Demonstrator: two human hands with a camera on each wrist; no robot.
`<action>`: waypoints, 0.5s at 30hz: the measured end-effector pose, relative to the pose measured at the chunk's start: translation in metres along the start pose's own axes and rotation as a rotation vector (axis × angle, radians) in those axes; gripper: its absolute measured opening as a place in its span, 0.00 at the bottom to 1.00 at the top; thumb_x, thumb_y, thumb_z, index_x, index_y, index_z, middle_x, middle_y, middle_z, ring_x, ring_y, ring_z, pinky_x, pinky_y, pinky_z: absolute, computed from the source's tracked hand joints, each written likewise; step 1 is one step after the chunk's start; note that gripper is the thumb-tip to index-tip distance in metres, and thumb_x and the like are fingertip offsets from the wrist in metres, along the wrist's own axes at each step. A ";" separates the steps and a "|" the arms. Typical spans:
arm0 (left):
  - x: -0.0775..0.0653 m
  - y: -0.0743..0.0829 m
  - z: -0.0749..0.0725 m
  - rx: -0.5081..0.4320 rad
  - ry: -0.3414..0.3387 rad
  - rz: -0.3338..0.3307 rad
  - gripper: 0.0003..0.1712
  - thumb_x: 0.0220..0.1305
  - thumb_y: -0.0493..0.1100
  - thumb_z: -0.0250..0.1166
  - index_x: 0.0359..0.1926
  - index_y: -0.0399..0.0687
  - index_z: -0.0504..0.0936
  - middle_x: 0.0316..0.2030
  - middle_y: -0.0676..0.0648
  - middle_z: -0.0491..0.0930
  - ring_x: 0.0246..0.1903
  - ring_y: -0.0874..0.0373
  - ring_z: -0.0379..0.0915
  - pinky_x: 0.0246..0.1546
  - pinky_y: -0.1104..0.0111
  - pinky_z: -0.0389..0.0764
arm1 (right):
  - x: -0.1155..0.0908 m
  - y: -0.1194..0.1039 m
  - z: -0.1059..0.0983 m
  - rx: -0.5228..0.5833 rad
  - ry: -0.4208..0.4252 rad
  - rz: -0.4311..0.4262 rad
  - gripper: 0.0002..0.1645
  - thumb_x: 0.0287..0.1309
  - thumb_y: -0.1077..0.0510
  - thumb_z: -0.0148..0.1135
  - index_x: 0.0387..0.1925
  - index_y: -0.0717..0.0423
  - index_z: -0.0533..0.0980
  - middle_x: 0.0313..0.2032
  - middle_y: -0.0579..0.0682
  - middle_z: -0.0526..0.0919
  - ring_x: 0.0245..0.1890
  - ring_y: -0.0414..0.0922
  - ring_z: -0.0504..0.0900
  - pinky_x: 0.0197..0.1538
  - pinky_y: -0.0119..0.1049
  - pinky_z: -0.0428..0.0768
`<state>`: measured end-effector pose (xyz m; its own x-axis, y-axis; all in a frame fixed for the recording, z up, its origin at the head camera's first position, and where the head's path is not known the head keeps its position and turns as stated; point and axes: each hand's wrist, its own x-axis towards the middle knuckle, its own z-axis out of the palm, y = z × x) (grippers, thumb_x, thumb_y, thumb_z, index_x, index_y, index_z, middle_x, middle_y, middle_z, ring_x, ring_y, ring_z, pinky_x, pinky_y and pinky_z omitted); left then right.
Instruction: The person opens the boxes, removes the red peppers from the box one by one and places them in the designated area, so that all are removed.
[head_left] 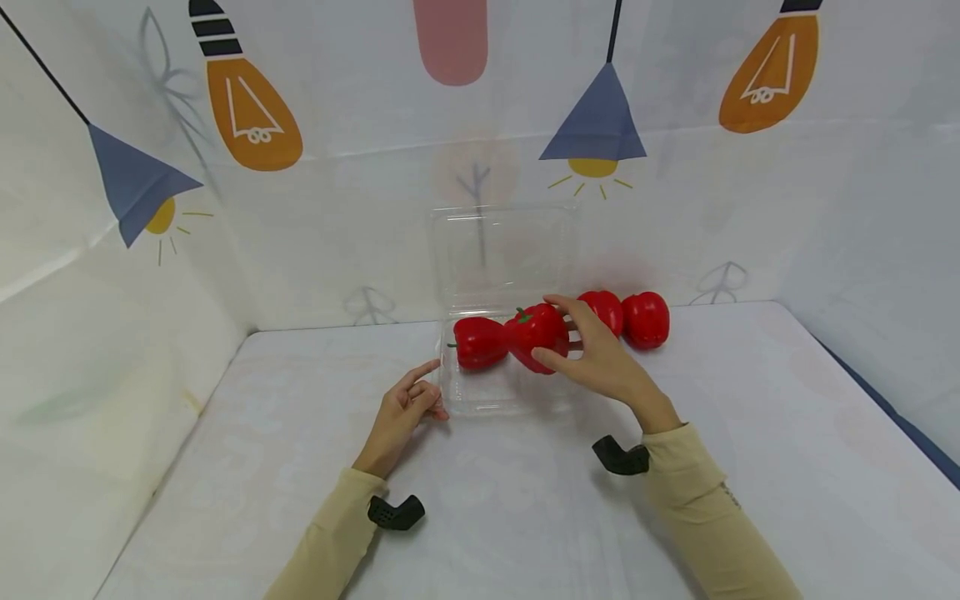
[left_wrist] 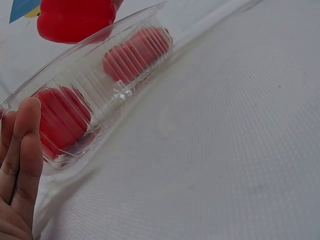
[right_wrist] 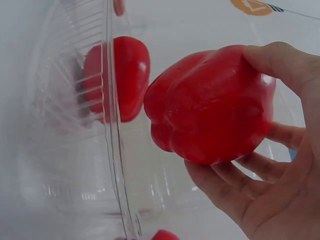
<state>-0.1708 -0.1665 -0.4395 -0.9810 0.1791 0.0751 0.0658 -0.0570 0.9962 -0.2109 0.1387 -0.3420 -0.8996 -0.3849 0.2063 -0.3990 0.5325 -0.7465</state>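
Note:
My right hand (head_left: 592, 354) grips a red bell pepper (head_left: 537, 337), thumb on one side and fingers round the other, above a clear plastic clamshell box (head_left: 480, 407). In the right wrist view this held pepper (right_wrist: 212, 105) hangs over the box rim (right_wrist: 114, 135). Inside the box, toward its left end, lies another red pepper (head_left: 478, 343), seen through the ribbed wall in the left wrist view. My left hand (head_left: 405, 417) is at the box's left side, with its fingertips right at the rim and the fingers (left_wrist: 27, 145) fairly straight in the left wrist view.
Two more red peppers (head_left: 646, 321) lie on the white table (head_left: 517, 517) right of the box, one partly behind my right hand. The box's clear lid (head_left: 506, 254) stands raised at the back, near a white printed sheet (head_left: 360, 217).

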 end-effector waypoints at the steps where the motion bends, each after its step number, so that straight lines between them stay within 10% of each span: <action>1: 0.000 0.000 0.000 0.002 0.003 -0.004 0.28 0.67 0.39 0.57 0.67 0.48 0.64 0.31 0.51 0.76 0.29 0.61 0.78 0.39 0.67 0.83 | 0.000 0.001 -0.002 -0.004 0.000 0.002 0.48 0.48 0.46 0.71 0.68 0.36 0.55 0.61 0.47 0.65 0.57 0.49 0.68 0.49 0.48 0.81; 15: -0.001 0.001 0.001 -0.003 0.011 -0.011 0.29 0.67 0.39 0.57 0.67 0.46 0.63 0.30 0.52 0.76 0.29 0.60 0.78 0.39 0.67 0.83 | -0.004 0.001 -0.013 -0.043 -0.032 0.028 0.48 0.51 0.48 0.69 0.70 0.41 0.54 0.63 0.51 0.62 0.61 0.52 0.64 0.51 0.50 0.80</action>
<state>-0.1700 -0.1659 -0.4387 -0.9835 0.1694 0.0641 0.0549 -0.0586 0.9968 -0.2097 0.1505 -0.3353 -0.9046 -0.3931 0.1651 -0.3820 0.5752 -0.7234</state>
